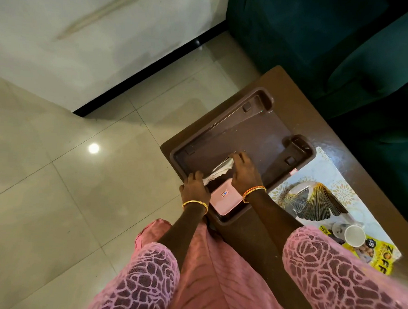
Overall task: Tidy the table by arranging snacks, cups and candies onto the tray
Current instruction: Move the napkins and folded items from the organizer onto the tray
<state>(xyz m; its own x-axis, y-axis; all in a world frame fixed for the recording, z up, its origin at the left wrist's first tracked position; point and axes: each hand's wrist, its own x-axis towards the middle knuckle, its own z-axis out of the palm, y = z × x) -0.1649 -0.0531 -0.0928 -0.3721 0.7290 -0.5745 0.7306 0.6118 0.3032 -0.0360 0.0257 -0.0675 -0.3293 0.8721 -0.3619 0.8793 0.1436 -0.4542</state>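
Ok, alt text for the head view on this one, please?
Both hands, left hand and right hand, hold a silvery wrapper over a brown tray on a wooden table; a pink box lies in the tray. White cups and a yellow snack packet wait outside the tray.

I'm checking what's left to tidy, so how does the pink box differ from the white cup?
The pink box is flat and rectangular with its lid on; the white cup is round and open-mouthed. The pink box lies on the brown tray, between both hands; the white cup sits off the tray, untouched, on the yellow packet.
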